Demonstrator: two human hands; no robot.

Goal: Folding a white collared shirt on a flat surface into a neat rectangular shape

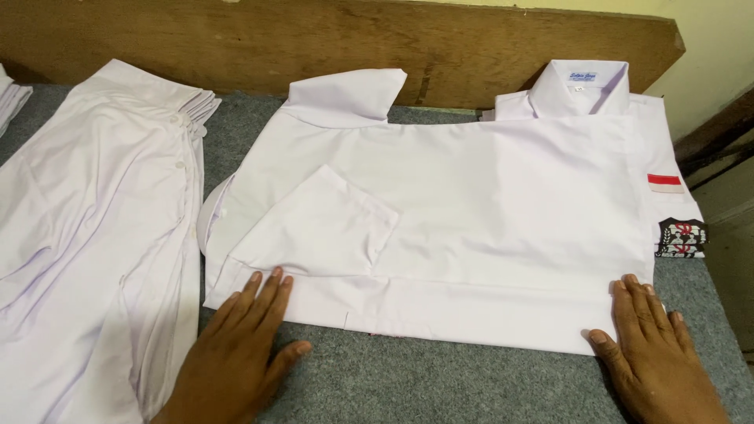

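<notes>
Pressing flat, both hands lie spread and hold nothing: the left hand (236, 345) at lower left, the right hand (656, 345) at lower right, fingertips on the white shirt (471, 212) mid-frame on the grey surface (440, 385). Its near edge looks folded; next probably comes folding the far side, keeping the creases straight.

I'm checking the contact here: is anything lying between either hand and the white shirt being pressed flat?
Nothing visible does. The left hand rests with its fingers directly on the near edge of the white shirt, and the right hand lies flat at the shirt's near right corner, on the grey mat.
</notes>
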